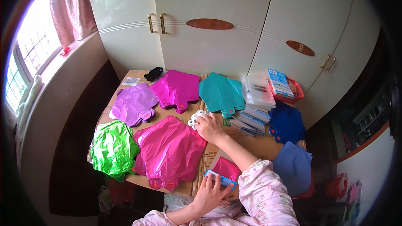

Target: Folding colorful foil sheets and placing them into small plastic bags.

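Observation:
My left hand [210, 193] is at the table's near edge, its fingers closed over the blue and white top of a packet [221, 178]. Folded pink foil [228, 169] shows just beyond that top. My right hand [210, 128] reaches across to a small heap of white rings [193, 122], and its bent fingertips pinch among them. Which ring they hold is partly hidden by the fingers. Left of the heap lies a big stack of flat pink foil balloons [171, 152], deflated and many-pointed.
More flat foil balloon stacks lie around: green [114, 147], lilac [133, 104], magenta [176, 88], teal [221, 92], dark blue [287, 121] and pale blue [293, 167]. Packets [253, 118], a clear box [256, 90] and a red basket [298, 92] stand right. Cabinets [213, 0] rise behind.

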Demonstrator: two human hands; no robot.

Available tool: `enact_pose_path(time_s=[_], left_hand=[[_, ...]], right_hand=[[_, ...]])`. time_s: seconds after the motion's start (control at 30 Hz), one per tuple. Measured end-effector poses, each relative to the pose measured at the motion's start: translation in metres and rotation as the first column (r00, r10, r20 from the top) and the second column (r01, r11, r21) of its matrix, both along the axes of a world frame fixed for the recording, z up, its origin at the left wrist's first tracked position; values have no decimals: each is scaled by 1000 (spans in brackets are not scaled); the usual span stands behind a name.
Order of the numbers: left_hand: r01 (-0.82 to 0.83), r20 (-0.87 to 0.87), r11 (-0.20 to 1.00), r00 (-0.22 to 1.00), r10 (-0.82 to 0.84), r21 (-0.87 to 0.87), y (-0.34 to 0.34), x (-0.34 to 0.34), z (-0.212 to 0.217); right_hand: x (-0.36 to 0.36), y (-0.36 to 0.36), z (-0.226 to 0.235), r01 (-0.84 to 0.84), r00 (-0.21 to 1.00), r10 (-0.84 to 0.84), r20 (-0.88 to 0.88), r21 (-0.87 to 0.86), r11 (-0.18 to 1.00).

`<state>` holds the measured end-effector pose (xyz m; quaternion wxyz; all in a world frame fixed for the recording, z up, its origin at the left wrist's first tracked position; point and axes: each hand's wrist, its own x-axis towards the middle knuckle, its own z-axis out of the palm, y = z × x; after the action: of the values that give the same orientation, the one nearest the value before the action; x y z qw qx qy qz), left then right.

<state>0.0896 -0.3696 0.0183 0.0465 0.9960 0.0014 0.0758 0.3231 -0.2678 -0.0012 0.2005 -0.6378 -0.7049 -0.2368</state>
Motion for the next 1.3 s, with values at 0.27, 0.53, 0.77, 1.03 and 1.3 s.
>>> enact_pose_path(time_s=[0.27,0.53,0.77,1.03,1.3], left_hand=[[-9,19,1000,1000,9,-13,2,1,-8],[-6,54,1000,999,6,4,1,3,-9],[-3,52,1000,999,3,1,1,4,-10],[2,38,1000,999,-1,-19,1,3,-10],[-1,58,1000,998,1,-1,1,2,-12]], right_hand=[[4,-57,37,6,712,30,-702,49,999],[4,-176,27,20,865,-220,-450,-408,913],[7,-187,8,23,682,-392,-618,-518,855],[-4,-178,5,1,721,-328,-610,-473,881],[-17,-178,13,-148,615,-337,-713,-524,839]])
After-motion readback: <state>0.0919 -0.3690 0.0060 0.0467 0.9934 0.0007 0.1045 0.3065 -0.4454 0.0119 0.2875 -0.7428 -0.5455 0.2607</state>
